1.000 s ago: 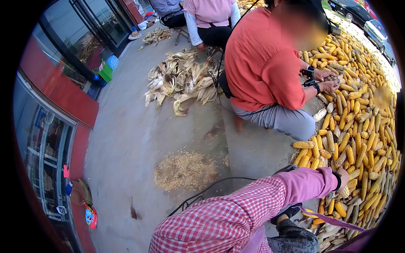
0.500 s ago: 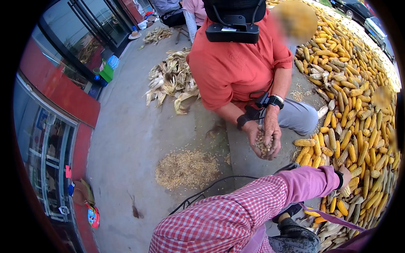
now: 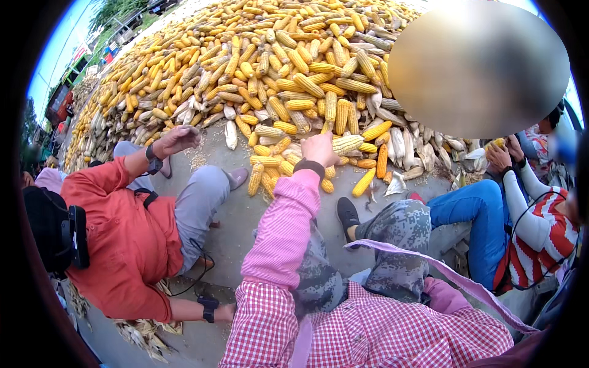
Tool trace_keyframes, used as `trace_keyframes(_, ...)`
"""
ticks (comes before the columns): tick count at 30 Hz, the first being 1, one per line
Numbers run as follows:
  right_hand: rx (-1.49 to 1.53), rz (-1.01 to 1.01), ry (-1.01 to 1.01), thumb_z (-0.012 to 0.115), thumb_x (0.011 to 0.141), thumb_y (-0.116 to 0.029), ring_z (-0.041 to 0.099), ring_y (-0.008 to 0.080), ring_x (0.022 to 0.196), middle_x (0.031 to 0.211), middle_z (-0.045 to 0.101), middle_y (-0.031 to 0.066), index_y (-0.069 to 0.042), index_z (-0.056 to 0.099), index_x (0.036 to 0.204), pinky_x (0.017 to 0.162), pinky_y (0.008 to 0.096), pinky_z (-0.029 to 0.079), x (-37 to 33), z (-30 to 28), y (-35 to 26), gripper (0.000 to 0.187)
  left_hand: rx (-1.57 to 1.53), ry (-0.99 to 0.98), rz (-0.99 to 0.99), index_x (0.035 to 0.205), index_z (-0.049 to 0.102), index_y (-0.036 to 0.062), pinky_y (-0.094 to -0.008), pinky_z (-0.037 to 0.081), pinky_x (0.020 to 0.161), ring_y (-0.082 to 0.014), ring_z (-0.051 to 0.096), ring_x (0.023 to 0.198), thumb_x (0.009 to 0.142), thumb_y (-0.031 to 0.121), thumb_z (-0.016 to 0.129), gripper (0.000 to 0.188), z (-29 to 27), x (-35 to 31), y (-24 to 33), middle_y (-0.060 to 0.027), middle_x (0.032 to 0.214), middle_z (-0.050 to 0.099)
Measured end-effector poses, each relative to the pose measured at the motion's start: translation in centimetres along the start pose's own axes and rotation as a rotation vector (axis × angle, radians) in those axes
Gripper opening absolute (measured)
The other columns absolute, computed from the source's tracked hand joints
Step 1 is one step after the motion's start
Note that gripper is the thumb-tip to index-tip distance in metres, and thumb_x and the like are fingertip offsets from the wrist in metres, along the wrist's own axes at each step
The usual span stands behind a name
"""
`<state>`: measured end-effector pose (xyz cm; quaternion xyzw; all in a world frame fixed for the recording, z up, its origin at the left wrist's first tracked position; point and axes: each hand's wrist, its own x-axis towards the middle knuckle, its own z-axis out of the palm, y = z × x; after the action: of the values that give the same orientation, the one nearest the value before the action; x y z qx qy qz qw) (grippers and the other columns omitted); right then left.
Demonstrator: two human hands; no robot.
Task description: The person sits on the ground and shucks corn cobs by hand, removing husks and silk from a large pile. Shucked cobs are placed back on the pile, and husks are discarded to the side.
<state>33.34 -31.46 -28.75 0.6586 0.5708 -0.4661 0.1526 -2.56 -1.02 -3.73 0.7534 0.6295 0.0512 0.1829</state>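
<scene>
Reaching out over the concrete, the person's left hand [image 3: 319,149] had its fingers curled round one end of a pale yellow corn cob [image 3: 347,144], which lay at the near edge of the great heap of corn [image 3: 288,67] — knobbly rows of kernels, its tip pointing right. A dark band [image 3: 309,167] circled the wrist above a pink sleeve [image 3: 283,227]. The right hand was out of sight, so its grip could not be told; only a pink cuff showed low down by the checked shirt [image 3: 368,331].

Around the cob lay more ears, deep orange and yellow, some with papery whitish husks [image 3: 399,142] peeled back. The person's camouflage-patterned trousers [image 3: 392,245] and a black shoe [image 3: 348,214] stretched toward the pile.

To the left sat a co-worker in an orange shirt [image 3: 123,239] and grey trousers, one open hand [image 3: 178,140] raised over the ground — a black watch on that wrist. On the right, another person in a red-and-white striped top [image 3: 540,245] and blue jeans held a cob [image 3: 494,145] in both hands.
</scene>
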Motion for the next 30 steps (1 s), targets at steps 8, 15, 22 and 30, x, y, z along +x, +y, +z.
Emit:
trace_keyframes(8, 0.276, 0.039, 0.321, 0.061, 0.092, -0.028, 0.066, 0.0307, 0.101, 0.119, 0.07, 0.0141, 0.0, 0.066, 0.122, 0.089, 0.0384, 0.049, -9.9, 1.3, 9.6, 0.041, 0.136, 0.081, 0.287, 0.121, 0.065, 0.0159, -0.046, 0.049, 0.093, -0.0327, 0.065, 0.107, 0.064, 0.041, 0.088, 0.067, 0.2, -0.8, 6.8, -0.0141, 0.108, 0.071)
trace_keyframes(15, 0.388, -0.104, 0.672, 0.06, 0.084, -0.012, 0.066, 0.0279, 0.111, 0.119, 0.068, 0.0189, 0.0, 0.063, 0.125, 0.096, 0.0363, 0.051, -14.9, -6.7, 1.8, 0.043, 0.169, 0.144, 0.481, 0.115, 0.068, 0.023, -0.0442, 0.044, 0.094, -0.0276, 0.062, 0.105, 0.061, 0.028, 0.086, 0.057, 0.8, -1.8, 9.3, -0.0081, 0.098, 0.071)
trace_keyframes(22, 0.517, -0.288, 0.979, 0.065, 0.092, -0.019, 0.064, 0.0263, 0.109, 0.125, 0.061, 0.0157, -0.002, 0.056, 0.133, 0.094, 0.0359, 0.051, -17.4, -15.4, -6.3, 0.045, 0.171, 0.261, 0.833, 0.109, 0.066, 0.0181, -0.0426, 0.039, 0.099, -0.0282, 0.059, 0.102, 0.061, 0.022, 0.081, 0.05, 1.9, -2.4, 11.8, -0.0063, 0.095, 0.066)
trace_keyframes(30, 0.178, -0.458, 1.132, 0.073, 0.086, -0.033, 0.054, 0.035, 0.119, 0.127, 0.056, 0.0184, -0.01, 0.046, 0.143, 0.102, 0.0427, 0.044, -15.4, -20.2, -12.3, 0.068, 0.045, 0.246, 1.008, 0.104, 0.066, 0.0175, -0.0474, 0.035, 0.105, -0.0289, 0.058, 0.103, 0.063, 0.013, 0.079, 0.044, 3.1, -3.0, 16.1, -0.0063, 0.092, 0.064)
